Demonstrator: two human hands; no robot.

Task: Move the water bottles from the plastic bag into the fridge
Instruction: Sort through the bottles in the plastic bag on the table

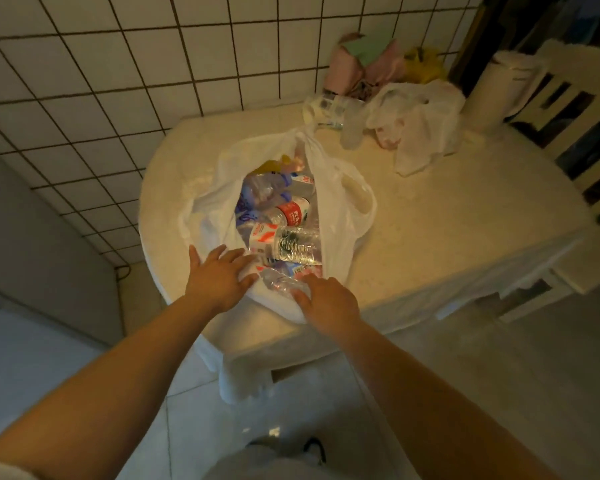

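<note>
A white plastic bag lies open on the near left part of a cream table. Several clear water bottles lie inside it, among them one with a red and white label, one with a red label and a crumpled clear one at the near edge. My left hand is spread flat on the bag's near left rim, fingers straight. My right hand reaches over the near rim, its fingers resting on the crumpled bottle. The fridge is not in view.
At the table's far side stand a clear cup, a crumpled white bag, pink and yellow bags and a white kettle. A white chair stands at the right. Tiled wall is behind; tiled floor below.
</note>
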